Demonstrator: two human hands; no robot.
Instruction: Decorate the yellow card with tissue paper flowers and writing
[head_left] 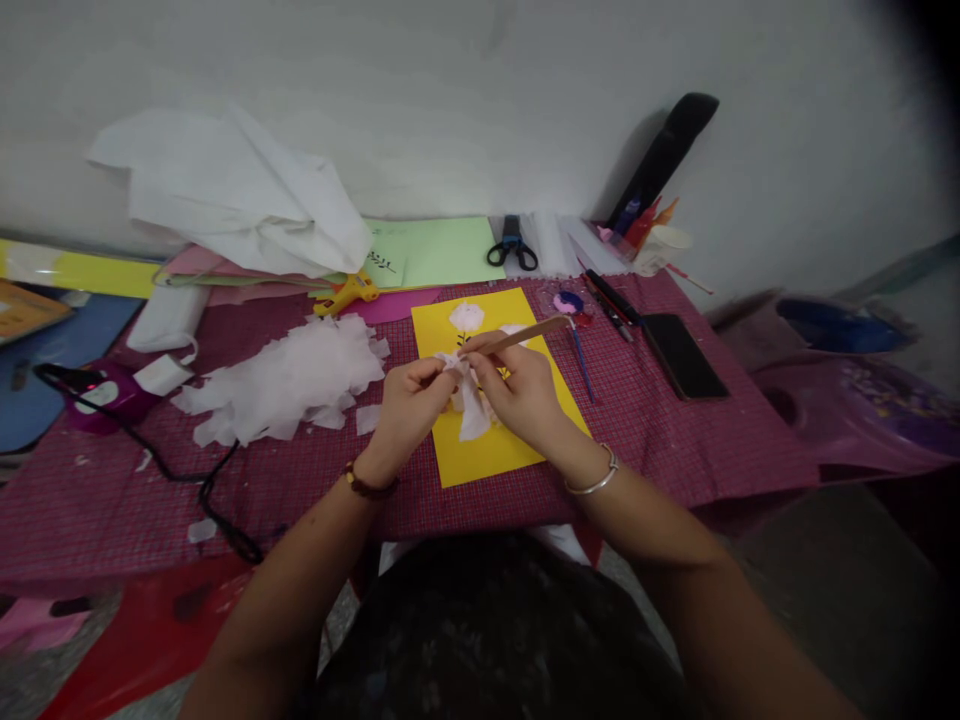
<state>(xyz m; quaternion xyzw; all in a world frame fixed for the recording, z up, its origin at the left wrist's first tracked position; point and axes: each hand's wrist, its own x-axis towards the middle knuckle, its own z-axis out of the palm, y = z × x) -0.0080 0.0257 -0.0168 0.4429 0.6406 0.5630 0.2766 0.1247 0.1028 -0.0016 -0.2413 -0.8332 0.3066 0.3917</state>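
Observation:
Over a yellow sheet of paper (491, 466), my left hand (409, 402) pinches a crumpled piece of white tissue paper (473, 412). Opposite it, my right hand (531, 392) is closed with thumb and fingers around a flat wooden craft stick (526, 333), which slants up to the right. The stick's near end meets the tissue between both hands; its exact contact is hidden by my fingers. A white paper flower (466, 317) with a dark drawn stem shows on the sheet above my hands. Other pale patches on the sheet are partly covered.
Left of the sheet lies a heap of white tissue squares (289, 380), with a yellow glue gun (347, 294) behind it. Scissors (513, 245) are at the back. On the right are a blue paintbrush (582, 362) and a phone (685, 355). A black cable (161, 468) crosses the left side.

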